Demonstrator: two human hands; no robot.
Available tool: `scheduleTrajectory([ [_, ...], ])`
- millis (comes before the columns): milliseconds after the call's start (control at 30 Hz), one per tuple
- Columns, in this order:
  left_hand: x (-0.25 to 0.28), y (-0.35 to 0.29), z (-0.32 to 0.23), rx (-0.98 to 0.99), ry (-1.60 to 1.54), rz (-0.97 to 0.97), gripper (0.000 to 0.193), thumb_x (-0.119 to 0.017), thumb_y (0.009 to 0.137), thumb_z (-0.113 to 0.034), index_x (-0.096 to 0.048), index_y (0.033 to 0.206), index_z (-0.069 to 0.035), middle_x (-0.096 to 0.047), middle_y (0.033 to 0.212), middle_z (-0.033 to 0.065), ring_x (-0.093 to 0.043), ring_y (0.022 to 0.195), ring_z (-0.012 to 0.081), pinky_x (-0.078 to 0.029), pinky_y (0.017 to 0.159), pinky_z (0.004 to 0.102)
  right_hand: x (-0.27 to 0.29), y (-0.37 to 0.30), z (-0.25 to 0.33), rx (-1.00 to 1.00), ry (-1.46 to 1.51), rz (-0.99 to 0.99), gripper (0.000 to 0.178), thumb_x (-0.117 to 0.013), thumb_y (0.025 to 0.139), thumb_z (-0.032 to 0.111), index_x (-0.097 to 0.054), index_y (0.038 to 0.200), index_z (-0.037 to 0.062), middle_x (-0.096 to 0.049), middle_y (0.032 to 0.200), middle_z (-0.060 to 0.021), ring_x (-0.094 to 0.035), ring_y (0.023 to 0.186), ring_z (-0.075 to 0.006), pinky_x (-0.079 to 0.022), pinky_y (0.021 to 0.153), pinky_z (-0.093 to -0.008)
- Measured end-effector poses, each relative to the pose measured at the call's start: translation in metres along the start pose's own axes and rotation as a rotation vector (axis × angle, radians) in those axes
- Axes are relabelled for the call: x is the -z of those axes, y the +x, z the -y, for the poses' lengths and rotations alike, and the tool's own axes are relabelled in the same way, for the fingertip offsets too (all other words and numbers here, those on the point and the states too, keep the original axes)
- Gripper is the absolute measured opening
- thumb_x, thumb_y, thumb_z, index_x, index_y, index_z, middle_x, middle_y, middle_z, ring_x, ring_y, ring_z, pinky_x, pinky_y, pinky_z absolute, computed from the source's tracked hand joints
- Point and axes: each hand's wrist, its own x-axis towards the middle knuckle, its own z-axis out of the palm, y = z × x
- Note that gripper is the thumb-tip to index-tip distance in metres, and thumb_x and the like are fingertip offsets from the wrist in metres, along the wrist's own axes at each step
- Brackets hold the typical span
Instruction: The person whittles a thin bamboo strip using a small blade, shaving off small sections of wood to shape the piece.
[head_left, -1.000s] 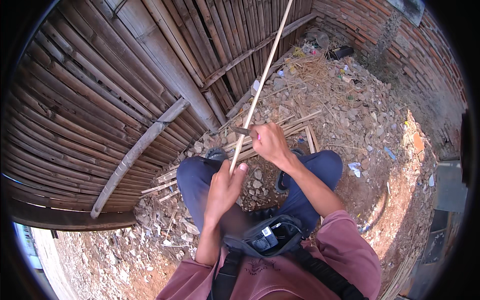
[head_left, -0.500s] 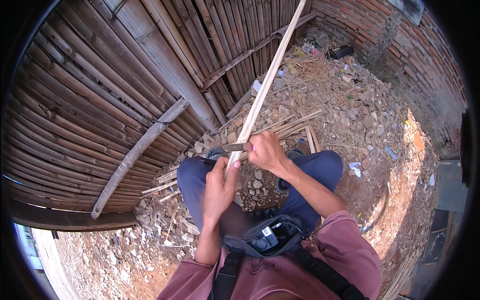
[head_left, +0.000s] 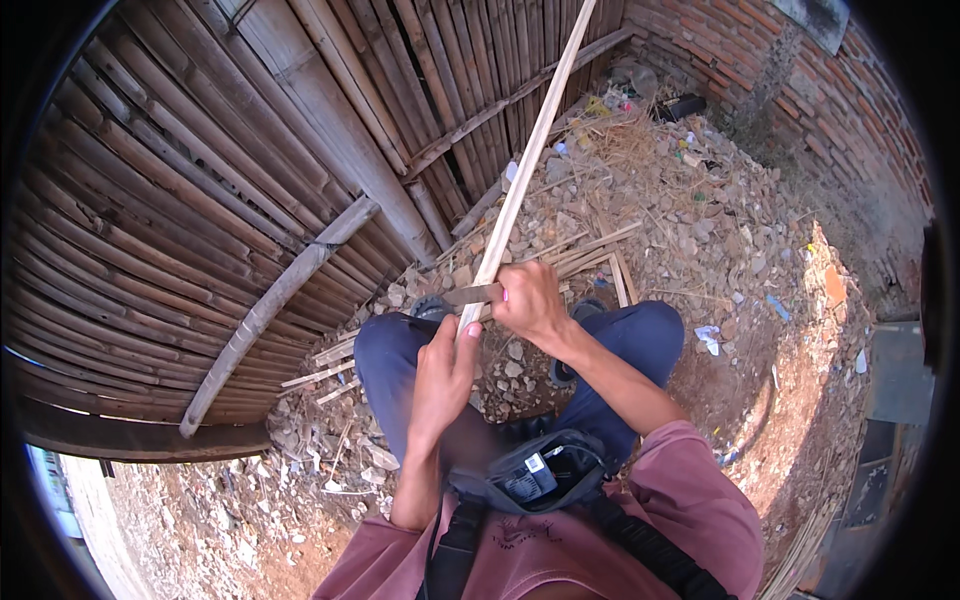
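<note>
Since a second ago your right hand [head_left: 530, 300] has slid the knife [head_left: 472, 294] lower along the bamboo strip [head_left: 530, 160]. Its fingers grip the knife, blade across the strip. Your left hand [head_left: 445, 375] clasps the strip's lower end above your knees, near the bamboo fence [head_left: 200, 180].

Bamboo strip [head_left: 530, 160] runs off (top edge).

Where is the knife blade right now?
In the head view, just left of centre: the knife blade juts left from the right hand, laid across the bamboo strip just above the left hand.
</note>
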Motion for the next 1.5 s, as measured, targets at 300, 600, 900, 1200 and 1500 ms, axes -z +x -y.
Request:
scheduleTrajectory([
  [300, 0.001, -0.033, 0.015, 0.152, -0.113, 0.119, 0.035, -0.055, 0.112, -0.03, -0.058, 0.093, -0.001, -0.054, 0.065, 0.0032, -0.047, 0.063, 0.0112, -0.041, 0.058, 0.034, 0.042, 0.037, -0.047, -0.108, -0.066, -0.206, 0.017, -0.059, 0.08, 0.002, -0.072, 0.072, -0.0037, -0.064, 0.061, -0.0275, -0.067, 0.053, -0.0414, -0.051, 0.054, -0.0488],
  [600, 0.021, -0.021, 0.001, 0.147, -0.236, 0.12, 0.033, -0.057, 0.111, -0.033, -0.065, 0.098, -0.004, -0.055, 0.069, -0.0053, -0.045, 0.063, 0.0039, -0.037, 0.057, 0.0262, 0.03, 0.021, -0.032, -0.165, 0.32, -0.073, 0.012, -0.063, 0.085, 0.007, -0.071, 0.087, -0.0016, -0.066, 0.065, -0.0193, -0.07, 0.062, -0.0351, -0.051, 0.06, -0.043],
  [900, 0.027, -0.016, -0.001, 0.184, -0.332, 0.157, 0.032, -0.057, 0.112, -0.034, -0.063, 0.099, -0.006, -0.051, 0.074, -0.0083, -0.043, 0.066, 0.0021, -0.035, 0.059, 0.024, 0.05, 0.003, -0.008, -0.074, 0.37, 0.251, 0.063, -0.078, 0.088, 0.041, -0.044, 0.129, 0.0071, -0.068, 0.095, -0.0128, -0.07, 0.086, -0.0307, -0.052, 0.079, -0.0433],
  [1200, 0.029, -0.015, 0.003, 0.15, -0.366, 0.146, 0.032, -0.055, 0.113, -0.033, -0.062, 0.099, -0.005, -0.051, 0.078, -0.0086, -0.042, 0.07, 0.0015, -0.038, 0.062, 0.0231, 0.055, -0.014, 0.002, 0.028, 0.273, 0.186, 0.039, -0.071, 0.099, 0.045, -0.069, 0.091, 0.0076, -0.07, 0.075, -0.0057, -0.07, 0.069, -0.0261, -0.052, 0.062, -0.0384],
  [1500, 0.025, -0.013, -0.008, 0.123, -0.471, 0.061, 0.018, -0.063, 0.109, -0.022, -0.061, 0.103, -0.005, -0.057, 0.078, -0.0085, -0.043, 0.067, -0.0018, -0.034, 0.057, 0.0202, 0.045, -0.017, -0.004, 0.173, 0.265, 0.134, 0.038, -0.072, 0.098, 0.046, -0.069, 0.093, 0.0094, -0.068, 0.071, -0.0024, -0.067, 0.058, -0.0232, -0.048, 0.052, -0.038],
])
